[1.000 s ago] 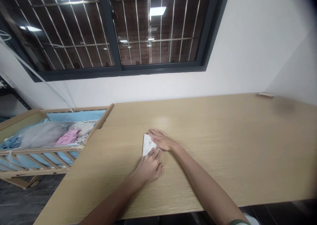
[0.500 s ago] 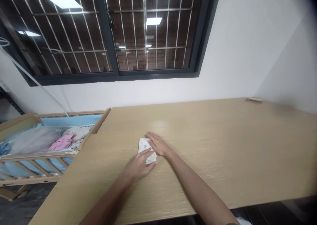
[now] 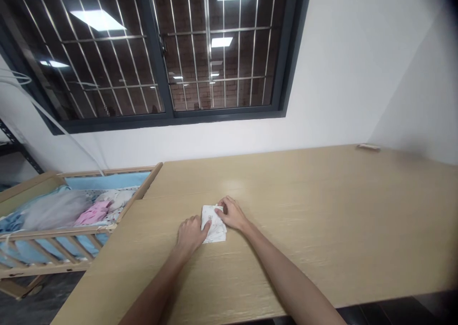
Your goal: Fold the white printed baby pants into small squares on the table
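A small white folded cloth (image 3: 213,229) with faint printed marks lies flat on the light wooden table (image 3: 304,210). My left hand (image 3: 191,232) is at its left edge, with the fingers curled and the thumb on top of the cloth. At the upper right corner, my right hand (image 3: 233,214) pinches the cloth between thumb and fingers. The layers at the lower right edge are slightly uneven.
A wooden crib (image 3: 67,232) with blue lining stands left of the table, holding pink clothing (image 3: 93,213) and pale fabrics. A small flat object (image 3: 368,147) rests at the far right corner. Behind the table is a barred window (image 3: 222,53) in a white wall.
My left hand has moved from over the cloth's lower part to its left edge. My right hand's flat fingers have bent into a pinch at the upper right corner. The view has tilted slightly upward.
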Demonstrator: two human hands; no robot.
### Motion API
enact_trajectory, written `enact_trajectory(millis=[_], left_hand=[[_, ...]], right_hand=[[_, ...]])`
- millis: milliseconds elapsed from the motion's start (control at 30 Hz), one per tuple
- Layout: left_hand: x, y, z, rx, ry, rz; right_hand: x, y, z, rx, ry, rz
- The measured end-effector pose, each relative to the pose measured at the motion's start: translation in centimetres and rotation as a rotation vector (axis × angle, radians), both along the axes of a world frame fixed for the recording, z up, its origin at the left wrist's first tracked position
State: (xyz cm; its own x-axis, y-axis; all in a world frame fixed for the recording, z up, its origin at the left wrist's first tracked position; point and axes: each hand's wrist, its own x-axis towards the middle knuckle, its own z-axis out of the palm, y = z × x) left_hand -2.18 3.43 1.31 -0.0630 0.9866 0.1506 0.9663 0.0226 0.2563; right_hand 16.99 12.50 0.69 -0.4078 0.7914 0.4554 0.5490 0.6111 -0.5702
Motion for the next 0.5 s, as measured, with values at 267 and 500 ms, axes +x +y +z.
enact_trajectory(millis=[267, 500], left_hand=[[0.1, 0.2, 0.5, -0.074, -0.140, -0.117], [-0.5, -4.0, 2.2, -0.121, -0.195, -0.198]], right_hand=[[-0.2, -1.7, 0.5, 0.010, -0.164, -0.055], [-1.8, -8.8, 3.1, -0.070, -0.359, -0.054]])
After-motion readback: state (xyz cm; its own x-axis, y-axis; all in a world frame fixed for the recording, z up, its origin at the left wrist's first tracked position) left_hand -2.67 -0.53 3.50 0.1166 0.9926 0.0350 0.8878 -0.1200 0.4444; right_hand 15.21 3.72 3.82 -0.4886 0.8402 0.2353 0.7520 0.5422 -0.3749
